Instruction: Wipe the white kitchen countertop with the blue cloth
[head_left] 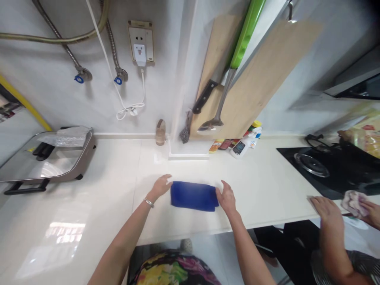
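Observation:
A folded dark blue cloth [193, 196] lies flat on the white countertop in front of me, with a small uneven step at its lower right corner. My left hand [160, 187], with a silvery bracelet at the wrist, is at the cloth's left end, its thumb beside the upper left corner. At the opposite end, my right hand [227, 198] has its fingers apart and its thumb by the cloth's right edge. Neither hand is wrapped round the cloth, and whether the fingertips press on it is hard to see.
A lidded electric pan [63, 160] stands on the left. Along the wall are a small brownish container [160, 132], a spray bottle [241, 146] and hanging cutting boards [252, 93] with a knife and spoon. At right, another person's hands, one with a rag [354, 203], are near the stove [341, 170].

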Action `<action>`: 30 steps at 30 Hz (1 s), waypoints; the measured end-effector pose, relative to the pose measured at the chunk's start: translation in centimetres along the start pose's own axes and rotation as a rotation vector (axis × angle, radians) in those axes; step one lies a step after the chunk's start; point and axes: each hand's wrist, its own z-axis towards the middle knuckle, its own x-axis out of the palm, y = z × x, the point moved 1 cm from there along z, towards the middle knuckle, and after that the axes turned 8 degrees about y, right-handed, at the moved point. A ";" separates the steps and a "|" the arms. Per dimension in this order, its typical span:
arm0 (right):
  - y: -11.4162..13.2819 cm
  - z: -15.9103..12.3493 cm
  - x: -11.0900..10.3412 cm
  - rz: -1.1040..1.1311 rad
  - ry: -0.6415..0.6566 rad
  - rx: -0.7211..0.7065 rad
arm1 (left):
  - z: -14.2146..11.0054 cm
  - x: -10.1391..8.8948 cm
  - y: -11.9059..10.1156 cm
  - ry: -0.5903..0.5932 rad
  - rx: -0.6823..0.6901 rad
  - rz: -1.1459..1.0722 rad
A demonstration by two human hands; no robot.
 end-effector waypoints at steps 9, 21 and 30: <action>10.6 -6.5 14.5 -0.397 0.148 0.049 | -5.6 -5.2 10.4 -0.344 -0.544 0.167; 1.0 -7.4 8.7 -0.629 0.183 -0.115 | -7.4 -0.6 12.1 -0.550 -0.518 0.427; -8.5 2.4 4.0 -0.742 0.135 0.116 | -7.2 -0.8 10.5 -0.566 -0.541 0.462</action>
